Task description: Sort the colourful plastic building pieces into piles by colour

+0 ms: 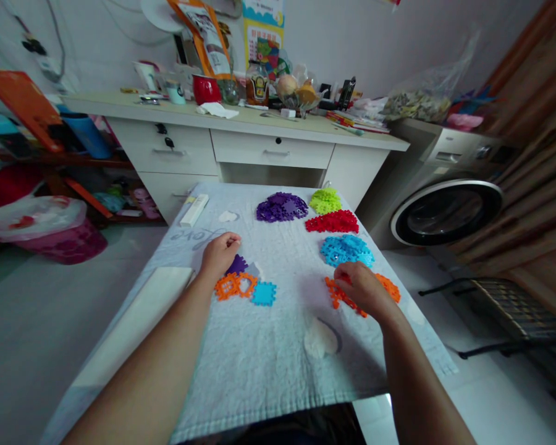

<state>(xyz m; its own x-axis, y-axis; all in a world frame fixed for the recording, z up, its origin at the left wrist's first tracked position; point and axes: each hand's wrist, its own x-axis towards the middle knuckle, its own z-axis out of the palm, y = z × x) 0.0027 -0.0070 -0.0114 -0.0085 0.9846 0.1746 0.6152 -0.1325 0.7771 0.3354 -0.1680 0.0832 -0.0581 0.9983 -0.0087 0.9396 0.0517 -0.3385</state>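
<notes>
the left hand (220,254) curled near the purple tile (237,265); its grip could not be told. the right hand (359,285) bent over the orange pile (390,287), grip likewise hidden. lifting tiles singly seemed soundest.

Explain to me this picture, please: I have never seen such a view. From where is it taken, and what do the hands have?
No machine works here; these are a person's bare hands, seen by one camera worn on the head. On the cloth-covered table lie notched pieces: purple pile, green pile, red pile, blue pile, orange pile. The right hand is at the orange pile; the left hand is near a purple piece, two orange pieces and a blue piece. Whether either holds something is unclear.
</notes>
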